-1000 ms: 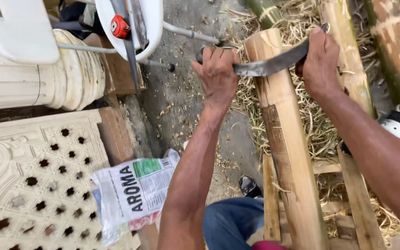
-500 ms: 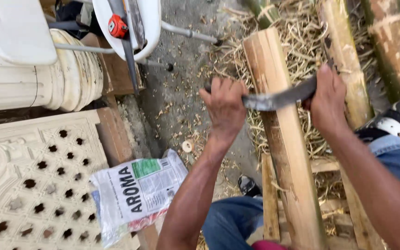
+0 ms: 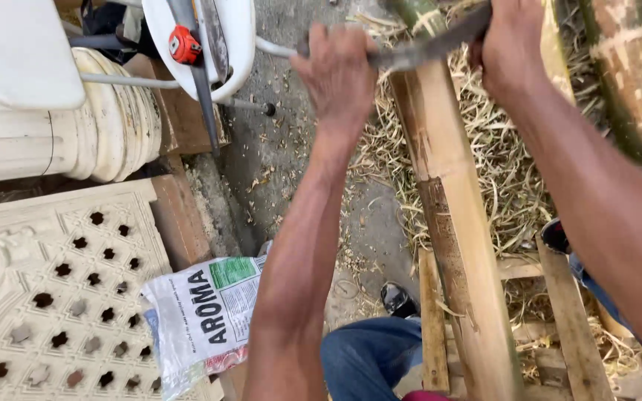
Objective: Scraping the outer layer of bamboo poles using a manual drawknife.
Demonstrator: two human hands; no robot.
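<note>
A long, pale, stripped bamboo pole (image 3: pixel 451 223) runs from the bottom of the view to the far top, resting on a wooden frame (image 3: pixel 559 312). A dark metal blade (image 3: pixel 425 48) lies across the pole's far end. My left hand (image 3: pixel 339 70) grips the blade's left end. My right hand (image 3: pixel 510 48) grips its right end. Both arms are stretched forward. My blue-trousered knee (image 3: pixel 369 356) is beside the pole.
Bamboo shavings (image 3: pixel 499 178) litter the ground around the pole. More bamboo poles (image 3: pixel 629 82) stand at the right. On the left are a white plastic chair (image 3: pixel 202 37) bearing a red tape measure (image 3: pixel 184 44), a carved cream column (image 3: pixel 76 134), a perforated panel (image 3: pixel 53 297) and a printed sack (image 3: pixel 202 312).
The blade and both hands first slid toward me along the pole, then went back out to its far end.
</note>
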